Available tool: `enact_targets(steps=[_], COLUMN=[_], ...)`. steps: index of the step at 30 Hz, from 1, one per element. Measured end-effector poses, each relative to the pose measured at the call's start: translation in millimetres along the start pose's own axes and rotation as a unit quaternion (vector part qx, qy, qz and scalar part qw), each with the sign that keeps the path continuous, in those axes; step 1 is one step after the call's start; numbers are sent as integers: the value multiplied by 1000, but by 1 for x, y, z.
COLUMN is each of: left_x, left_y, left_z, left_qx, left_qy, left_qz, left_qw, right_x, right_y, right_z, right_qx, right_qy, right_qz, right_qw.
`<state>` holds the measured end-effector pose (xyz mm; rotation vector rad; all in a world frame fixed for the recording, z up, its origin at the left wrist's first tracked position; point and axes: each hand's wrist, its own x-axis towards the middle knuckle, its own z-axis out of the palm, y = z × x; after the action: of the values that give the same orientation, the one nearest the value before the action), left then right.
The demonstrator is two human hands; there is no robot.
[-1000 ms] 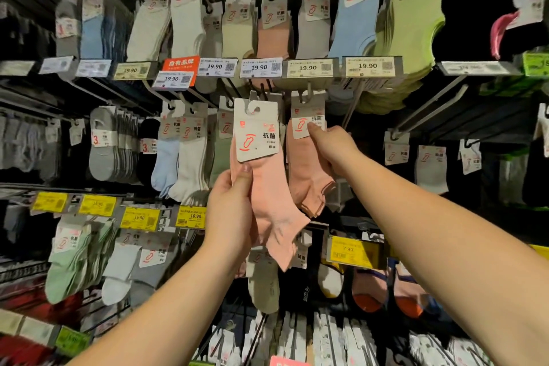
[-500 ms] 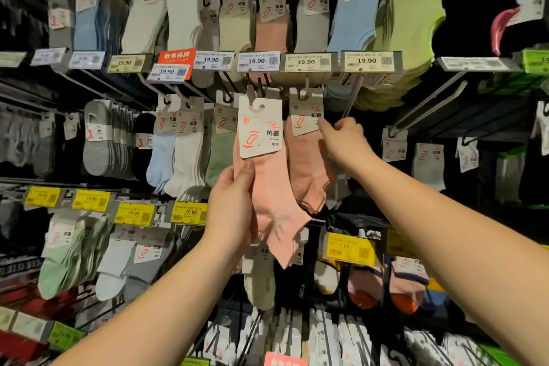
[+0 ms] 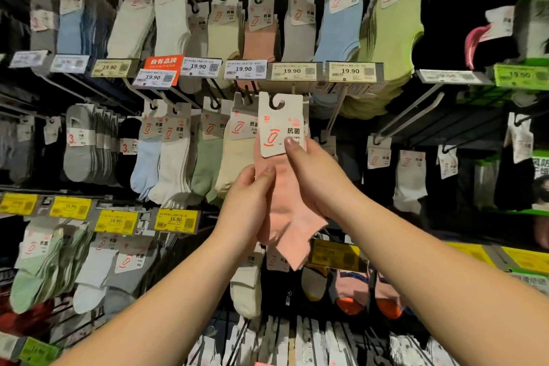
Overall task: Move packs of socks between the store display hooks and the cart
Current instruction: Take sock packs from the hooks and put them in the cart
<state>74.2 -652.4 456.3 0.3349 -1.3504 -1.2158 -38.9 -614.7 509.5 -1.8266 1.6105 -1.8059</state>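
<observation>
A pink sock pack (image 3: 289, 211) with a white card header (image 3: 280, 125) is held up in front of the middle row of display hooks. My left hand (image 3: 248, 205) grips the sock fabric from the left, thumb on the front. On the right side, my right hand (image 3: 316, 178) holds the pack with its thumb pressed on the card's lower corner. The card's hook hole sits just below the price rail (image 3: 323, 71); whether it hangs on a hook is hidden. No cart is in view.
Rows of sock packs hang all around: cream (image 3: 234, 163), green (image 3: 205, 163) and white (image 3: 173, 163) packs left of the held one, lime packs (image 3: 392, 36) upper right. An empty metal hook arm (image 3: 410, 113) juts out on the right. Yellow price tags (image 3: 175, 220) line the lower rail.
My right hand left the hanging pink pack on the hook and came onto the held pack's card. The view shifted right, and both hands now hold one pack together.
</observation>
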Motion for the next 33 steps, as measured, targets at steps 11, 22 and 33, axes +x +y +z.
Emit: enact_targets(steps=[11,22,33], left_x=[15,41,63], left_y=[0,4,-10], left_z=[5,7,-1], left_qx=[106,154,379], left_qy=[11,8,25], left_qz=[-12,-28,12], left_qw=[994,988,925], right_x=[43,87,98], right_y=[-1,7,13], right_z=[-12,-15,-14], right_qx=[-32,11,-220], right_qy=[62,58,51], right_qz=[-14,63,133], right_qw=[997,996,965])
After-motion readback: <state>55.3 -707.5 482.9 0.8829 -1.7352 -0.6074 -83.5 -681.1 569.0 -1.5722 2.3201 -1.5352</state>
